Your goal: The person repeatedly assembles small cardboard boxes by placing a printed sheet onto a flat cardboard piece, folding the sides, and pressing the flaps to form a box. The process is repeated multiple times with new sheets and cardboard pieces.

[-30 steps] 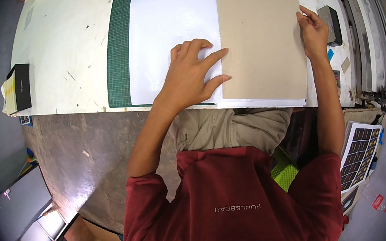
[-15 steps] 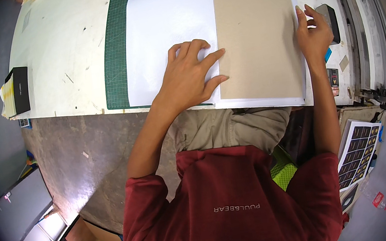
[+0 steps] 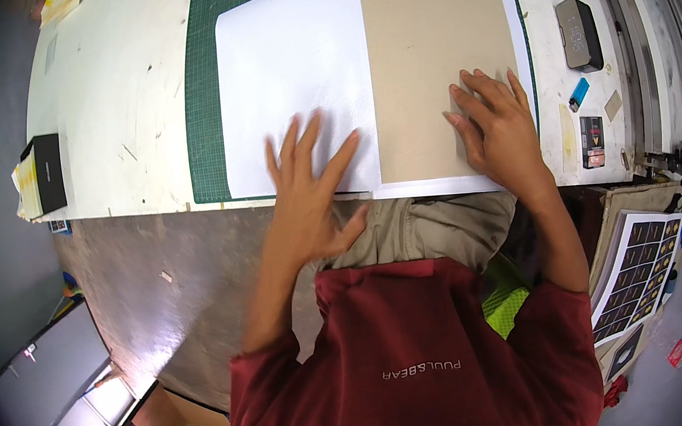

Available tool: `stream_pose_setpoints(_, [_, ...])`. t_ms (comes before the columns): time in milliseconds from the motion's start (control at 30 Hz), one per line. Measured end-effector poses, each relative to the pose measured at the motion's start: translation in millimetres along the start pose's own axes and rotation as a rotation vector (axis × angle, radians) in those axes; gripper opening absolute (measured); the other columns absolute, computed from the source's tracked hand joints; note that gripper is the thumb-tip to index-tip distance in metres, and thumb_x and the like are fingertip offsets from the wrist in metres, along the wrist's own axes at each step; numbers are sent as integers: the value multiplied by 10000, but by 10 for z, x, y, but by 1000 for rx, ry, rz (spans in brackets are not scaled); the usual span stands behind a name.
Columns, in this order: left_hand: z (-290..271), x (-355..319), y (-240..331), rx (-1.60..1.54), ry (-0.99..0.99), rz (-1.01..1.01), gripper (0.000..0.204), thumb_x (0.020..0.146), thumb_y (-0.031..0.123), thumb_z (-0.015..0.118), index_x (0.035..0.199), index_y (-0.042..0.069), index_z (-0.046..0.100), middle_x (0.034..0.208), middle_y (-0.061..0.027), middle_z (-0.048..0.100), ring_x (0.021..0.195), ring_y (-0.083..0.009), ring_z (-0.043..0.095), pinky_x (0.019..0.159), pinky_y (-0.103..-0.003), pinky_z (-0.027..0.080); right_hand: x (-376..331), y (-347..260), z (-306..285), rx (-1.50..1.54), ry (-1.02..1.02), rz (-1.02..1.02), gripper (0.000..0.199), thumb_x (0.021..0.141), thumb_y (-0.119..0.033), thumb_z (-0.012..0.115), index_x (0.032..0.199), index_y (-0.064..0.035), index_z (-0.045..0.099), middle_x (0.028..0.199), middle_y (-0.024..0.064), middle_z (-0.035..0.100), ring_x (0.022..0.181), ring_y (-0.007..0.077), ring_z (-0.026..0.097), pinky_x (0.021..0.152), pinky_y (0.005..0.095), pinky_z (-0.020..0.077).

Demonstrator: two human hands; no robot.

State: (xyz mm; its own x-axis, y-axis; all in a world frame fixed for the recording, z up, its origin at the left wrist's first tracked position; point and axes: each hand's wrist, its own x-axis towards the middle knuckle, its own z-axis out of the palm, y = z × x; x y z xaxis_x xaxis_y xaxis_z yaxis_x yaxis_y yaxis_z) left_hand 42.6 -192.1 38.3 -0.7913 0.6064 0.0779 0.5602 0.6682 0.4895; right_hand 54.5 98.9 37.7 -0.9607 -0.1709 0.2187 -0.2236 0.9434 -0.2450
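On the white table [image 3: 111,158], a green mat [image 3: 207,145] at the person's twelve o'clock bears white paper [image 3: 289,59], brown cardboard [image 3: 434,34] on its three-o'clock side. The left hand [image 3: 307,200], blurred, spreads over the paper's six-o'clock edge; the right hand [image 3: 502,134], loosely spread, covers the cardboard's four-o'clock edge.

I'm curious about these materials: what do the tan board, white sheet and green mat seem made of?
Tan board: probably matte card; evenly dull, flat surface. White sheet: likely paper or film, slightly glossy; faint sheen shows. Green mat: perhaps plastic or rubber, matte; fine grid, little shine.
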Motion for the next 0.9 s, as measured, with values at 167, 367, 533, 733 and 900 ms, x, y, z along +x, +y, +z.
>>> stream_pose_setpoints(167, [467,-342,-179,314,843,-287,992,786,271,752,1545,7,171,1524,-321,244,1451,-439,205,1164,-594,153,3,17,-5,20,-8,-4,293,891,-151,658,1155,-26,683,1266,162,620,1232,328,548,1152,535,286])
stream_pose_setpoints(367, [542,-76,-303,-868,1062,-670,758,843,303,721,1387,-101,384,1382,-301,468,1135,-380,580,1010,-487,427,-36,86,10,67,21,-19,302,880,-111,651,1172,-35,677,1278,162,616,1244,322,546,1159,527,284])
stream_pose_setpoints(533, [495,846,-174,-481,184,-137,799,837,446,685,1358,-99,422,1370,-328,456,1184,-452,514,1040,-532,381,-54,373,-153,321,-95,-72,304,900,-87,637,1197,-29,665,1308,170,612,1266,292,554,1174,487,279])
stream_pose_setpoints(733, [485,1237,-78,-194,66,107,978,809,599,669,1448,-67,347,1436,-349,365,1369,-517,295,1138,-550,282,-502,869,-1019,598,645,465,334,995,-53,523,1312,43,563,1188,196,656,1049,221,639,954,330,491])
stream_pose_setpoints(900, [696,1277,-273,-52,171,30,957,839,607,612,1456,-70,335,1456,-346,339,1392,-498,264,1149,-551,244,-496,616,-876,757,459,386,393,938,-100,621,1303,37,570,1124,191,666,1023,233,637,956,382,477])
